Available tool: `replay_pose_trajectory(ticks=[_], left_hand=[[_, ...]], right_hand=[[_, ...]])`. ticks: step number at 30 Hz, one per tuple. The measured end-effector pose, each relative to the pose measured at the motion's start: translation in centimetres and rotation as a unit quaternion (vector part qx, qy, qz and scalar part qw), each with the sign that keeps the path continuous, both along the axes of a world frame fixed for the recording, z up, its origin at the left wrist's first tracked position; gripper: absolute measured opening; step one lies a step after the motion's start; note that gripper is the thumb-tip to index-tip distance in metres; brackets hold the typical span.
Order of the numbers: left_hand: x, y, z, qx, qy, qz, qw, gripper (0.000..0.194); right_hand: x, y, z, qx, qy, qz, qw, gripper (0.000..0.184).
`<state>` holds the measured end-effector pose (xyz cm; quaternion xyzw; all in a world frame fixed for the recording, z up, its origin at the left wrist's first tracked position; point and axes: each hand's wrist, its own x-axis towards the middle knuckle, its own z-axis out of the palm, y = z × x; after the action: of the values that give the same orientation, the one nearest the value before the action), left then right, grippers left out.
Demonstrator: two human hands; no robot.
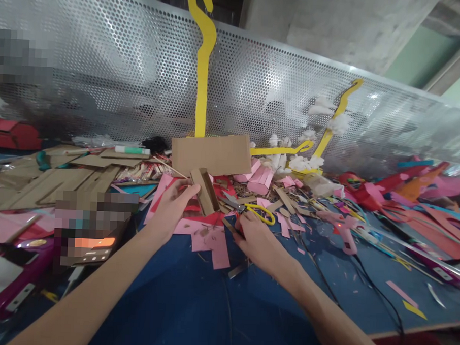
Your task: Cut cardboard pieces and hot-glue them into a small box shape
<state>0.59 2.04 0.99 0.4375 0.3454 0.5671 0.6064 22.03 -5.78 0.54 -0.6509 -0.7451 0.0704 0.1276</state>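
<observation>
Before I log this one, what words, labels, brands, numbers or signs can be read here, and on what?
None can be read.
Phone: mostly pixelated; no text readable.
White-and-green tube: any label is too blurred.
Glue gun: a red light shows, no readable marking.
Scissors and the cardboard at the left hand: no lettering seen.

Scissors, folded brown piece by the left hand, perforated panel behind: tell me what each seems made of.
Scissors: blades likely metal, grey with slight shine; yellow handles probably plastic, smooth and evenly coloured.
Folded brown piece: seemingly cardboard, matt, with straight folded edges.
Perforated panel: likely bare metal, silvery, judging by its glossy reflections.
</observation>
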Motion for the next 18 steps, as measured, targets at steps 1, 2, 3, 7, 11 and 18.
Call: replay_pose_trajectory(ticks=[1, 2, 3, 7, 11, 18], left_hand=[[0.0, 0.0, 0.0, -0.001, 0.000, 0.003, 1.000, 0.034], [0.0, 0.0, 0.1, -0.001, 0.000, 0.004, 1.000, 0.035], [0.0, -0.1, 0.1, -0.002, 0.002, 0.004, 1.000, 0.035], [-0.1, -0.2, 0.4, -0.009, 0.015, 0.003, 1.000, 0.037], [-0.2, -0.1, 0.3, -0.010, 0.017, 0.003, 1.000, 0.039], [-0.1, -0.1, 0.1, 0.002, 0.034, -0.013, 0.999, 0.036]], right_hand=[[0.1, 0.3, -0.1, -0.002, 0.004, 0.005, 1.000, 0.005], [0.3, 0.5, -0.2, -0.005, 0.011, 0.012, 1.000, 0.005], [0.5, 0.8, -0.4, -0.009, 0.019, 0.019, 1.000, 0.005], [0.9, 1.1, -0.8, -0.016, 0.057, 0.052, 0.997, 0.005], [0.8, 0.9, -0.2, 0.013, 0.098, 0.059, 0.993, 0.006], [3.8, 2.9, 2.9, 0.120, 0.409, 0.066, 0.902, 0.020]])
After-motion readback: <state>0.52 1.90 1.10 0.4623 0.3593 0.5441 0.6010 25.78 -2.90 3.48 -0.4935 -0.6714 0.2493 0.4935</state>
